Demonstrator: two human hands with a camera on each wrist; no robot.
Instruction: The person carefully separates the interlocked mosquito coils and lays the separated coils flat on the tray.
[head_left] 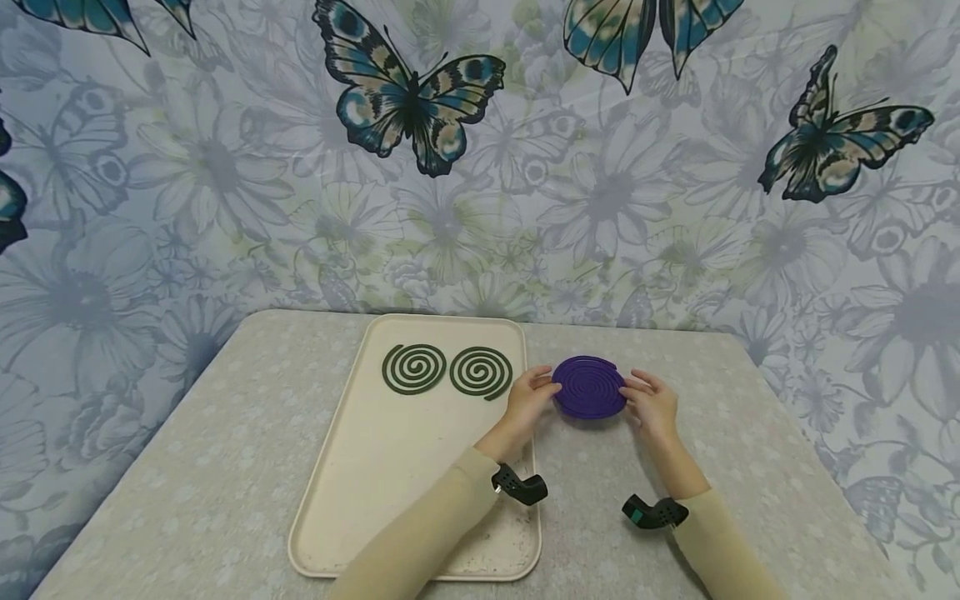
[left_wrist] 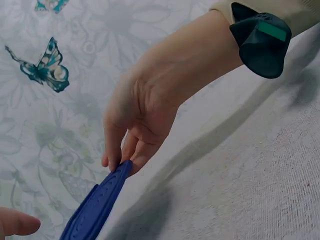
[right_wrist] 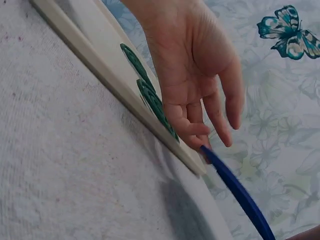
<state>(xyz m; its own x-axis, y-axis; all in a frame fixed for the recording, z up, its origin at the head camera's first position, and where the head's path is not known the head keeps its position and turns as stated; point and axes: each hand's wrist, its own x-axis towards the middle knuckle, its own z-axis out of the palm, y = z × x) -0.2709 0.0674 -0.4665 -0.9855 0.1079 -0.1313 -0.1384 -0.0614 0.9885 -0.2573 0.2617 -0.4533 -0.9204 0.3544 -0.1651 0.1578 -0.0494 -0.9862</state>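
Observation:
A flat purple spiral coil (head_left: 590,388), wound tightly into a disc, is held up a little above the table to the right of the tray. My left hand (head_left: 527,404) pinches its left edge at the fingertips, while some fingers stay off it. On the opposite edge, my right hand (head_left: 654,408) grips it between thumb and fingers, as the left wrist view of that hand (left_wrist: 142,107) shows. Two looser dark green spiral coils, a left one (head_left: 414,369) and a right one (head_left: 482,372), lie side by side near the tray's far end.
The cream tray (head_left: 405,483) with a raised rim lies lengthwise on the table (head_left: 720,433), partly under my left forearm. Behind the table hangs a butterfly-patterned cloth (head_left: 480,250). Each wrist carries a dark camera band.

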